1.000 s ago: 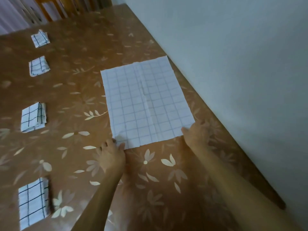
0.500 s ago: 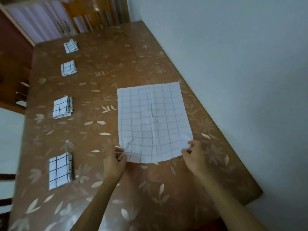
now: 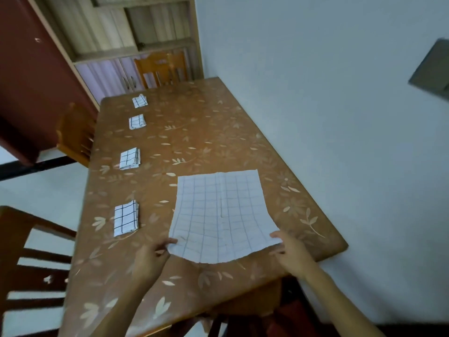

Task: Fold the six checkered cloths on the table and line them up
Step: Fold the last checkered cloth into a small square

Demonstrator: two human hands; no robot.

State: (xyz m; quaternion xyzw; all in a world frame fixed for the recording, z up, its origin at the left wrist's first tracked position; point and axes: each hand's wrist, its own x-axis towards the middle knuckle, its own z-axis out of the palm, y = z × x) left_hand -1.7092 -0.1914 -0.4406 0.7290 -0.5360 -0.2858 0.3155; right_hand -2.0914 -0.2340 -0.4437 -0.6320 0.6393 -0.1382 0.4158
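- open cloth lies spread on the worktop. its far part is flat, its near edge is raised off the top and sags in a curve betw. my hands.
- left hand: thumb + fingers pinching the open cloth's near-left corner.
- right hand: pinching the near-right corner, thumb on top.
- four folded cloths sit in a row left of the open cloth, from level w/ its near half to well beyond its far edge. each is apart from the next, and none touches the open cloth. that's five in view; the sixth i can't see.
- handling, my guess: thin, light, v. soft, no stiffness of its own, as the sag betw. the corners says. held by one point it'd flop + crease, so both corners at once is the right hold.
- a crease runs down the cloth's middle, near to far, prob. a handy guide for a later fold.
- next, i reckon: carry both near corners over to the cloth's far corners, keeping the edge taut so the sides match.
- risk: the far part sliding on the glossy worktop, or the corners landing skewed.
- writing/brands: none readable. the cloth has only thin grid lines, no label or tag visible. the worktop has a leaf + flower pattern, no text.
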